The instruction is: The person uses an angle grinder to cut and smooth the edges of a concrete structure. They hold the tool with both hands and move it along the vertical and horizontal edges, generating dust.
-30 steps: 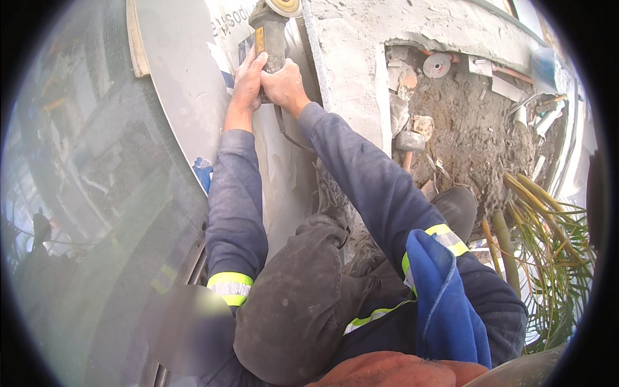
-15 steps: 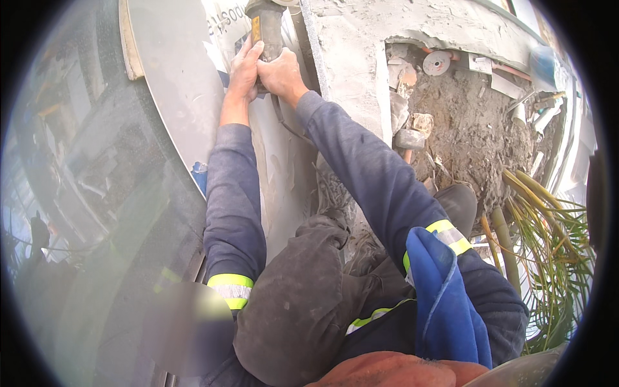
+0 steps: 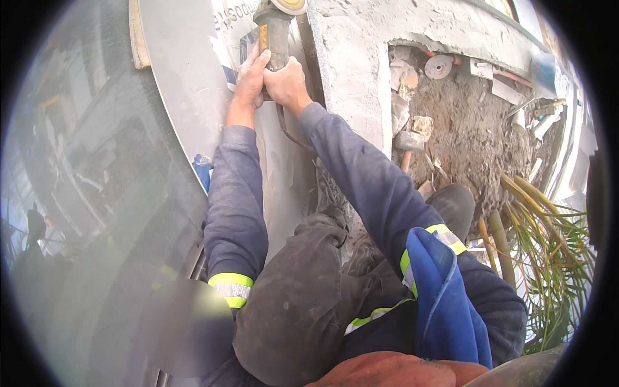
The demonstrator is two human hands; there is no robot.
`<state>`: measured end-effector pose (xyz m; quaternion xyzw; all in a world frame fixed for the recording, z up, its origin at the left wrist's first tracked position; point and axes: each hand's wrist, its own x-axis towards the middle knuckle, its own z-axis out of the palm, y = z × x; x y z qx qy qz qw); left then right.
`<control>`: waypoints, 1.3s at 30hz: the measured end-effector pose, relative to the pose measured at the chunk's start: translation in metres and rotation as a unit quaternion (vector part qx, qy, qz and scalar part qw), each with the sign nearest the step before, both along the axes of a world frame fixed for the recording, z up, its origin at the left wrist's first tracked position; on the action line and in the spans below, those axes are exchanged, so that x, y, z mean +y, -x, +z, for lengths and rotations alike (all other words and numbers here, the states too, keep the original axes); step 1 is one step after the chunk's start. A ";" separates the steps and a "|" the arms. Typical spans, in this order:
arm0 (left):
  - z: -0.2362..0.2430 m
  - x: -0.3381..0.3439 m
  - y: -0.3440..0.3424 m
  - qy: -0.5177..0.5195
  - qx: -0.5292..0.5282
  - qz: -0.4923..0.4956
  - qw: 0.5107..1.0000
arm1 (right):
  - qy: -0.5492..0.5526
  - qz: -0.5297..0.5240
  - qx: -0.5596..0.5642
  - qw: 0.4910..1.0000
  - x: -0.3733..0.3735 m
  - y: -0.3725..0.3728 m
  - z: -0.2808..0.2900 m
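**Both hands clamped on an angle grinder at a plastered edge**

The fingers of the left hand [image 3: 250, 77] were curled together around the dark body of an angle grinder [image 3: 274, 32], and the right hand [image 3: 287, 82] was wrapped tight on the same body just beside them, the two hands touching. The grinder stood at the top centre of the frame, its body pointing up and away from the person, with a pale round disc guard at its far end cut off by the upper rim. A dark cable [image 3: 290, 132] dropped from the tool below the right wrist.

Both forearms came up from the lower middle in dark blue sleeves, each with a yellow and silver reflective band [image 3: 231, 287] near the upper arm. A bent knee in grey, dusty trousers [image 3: 296, 303] filled the lower centre, and a blue cloth [image 3: 445, 303] hung at the lower right.

To the left of the hands lay a smooth pale panel [image 3: 187, 97], and beyond it a large reflective glass surface [image 3: 84, 193] filled the left of the frame. To the right of the grinder rose a rough plastered wall edge [image 3: 354, 77]. Further right, a broken cavity held rubble and soil [image 3: 471, 135], a spare grinding disc [image 3: 438, 66] at its upper edge, and a hammer [image 3: 407, 143] near its left side. Palm fronds [image 3: 548, 258] spread at the right.
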<state>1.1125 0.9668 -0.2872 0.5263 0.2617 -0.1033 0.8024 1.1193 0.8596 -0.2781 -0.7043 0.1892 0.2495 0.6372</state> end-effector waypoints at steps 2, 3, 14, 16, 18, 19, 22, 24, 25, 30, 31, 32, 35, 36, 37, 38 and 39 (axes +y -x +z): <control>0.003 -0.002 -0.001 -0.004 0.002 -0.002 1.000 | -0.003 -0.001 -0.005 1.000 -0.001 -0.001 -0.003; 0.002 -0.001 -0.001 -0.006 0.004 -0.003 1.000 | -0.008 -0.001 -0.005 1.000 -0.001 -0.001 -0.005; -0.003 0.002 -0.019 0.003 0.023 -0.014 1.000 | -0.009 -0.007 -0.011 1.000 0.002 -0.016 -0.016; -0.007 0.005 -0.019 0.001 0.020 -0.010 1.000 | -0.009 -0.007 -0.012 1.000 0.004 -0.016 -0.016; -0.011 0.006 -0.021 0.001 0.014 -0.007 1.000 | -0.003 0.000 -0.012 1.000 0.005 -0.018 -0.016; -0.012 0.007 -0.021 -0.004 0.019 -0.003 1.000 | 0.002 0.007 -0.011 1.000 0.005 -0.019 -0.015; -0.011 0.003 -0.023 -0.003 0.029 0.007 1.000 | 0.009 0.007 -0.018 1.000 0.003 -0.020 -0.018; -0.010 0.001 -0.023 0.010 0.033 0.018 0.999 | 0.020 0.005 -0.016 1.000 0.004 -0.021 -0.015; -0.011 0.004 -0.022 0.007 0.033 0.017 0.999 | 0.029 0.007 -0.012 0.999 0.005 -0.021 -0.010; -0.015 0.004 -0.025 -0.003 0.035 0.022 0.999 | 0.034 0.004 -0.015 0.999 0.005 -0.022 -0.009; -0.015 0.004 -0.026 -0.002 0.034 0.022 0.999 | 0.038 0.004 -0.016 0.999 0.006 -0.023 -0.011; -0.015 0.005 -0.027 -0.002 0.032 0.021 0.999 | 0.041 0.005 -0.017 0.999 0.007 -0.024 -0.012; -0.008 0.002 -0.027 0.008 0.035 0.020 0.999 | 0.030 0.001 -0.017 0.999 0.006 -0.024 -0.010; -0.007 0.002 -0.028 0.012 0.036 0.021 0.999 | 0.030 0.001 -0.017 0.999 0.006 -0.025 -0.009; -0.006 0.002 -0.029 0.008 0.033 0.021 0.999 | 0.030 0.001 -0.017 0.999 0.006 -0.026 -0.008; -0.006 0.002 -0.030 0.003 0.031 0.020 0.999 | 0.030 0.000 -0.017 0.999 0.006 -0.027 -0.007; -0.007 0.002 -0.031 0.000 0.029 0.019 0.999 | 0.029 0.000 -0.018 0.999 0.006 -0.028 -0.007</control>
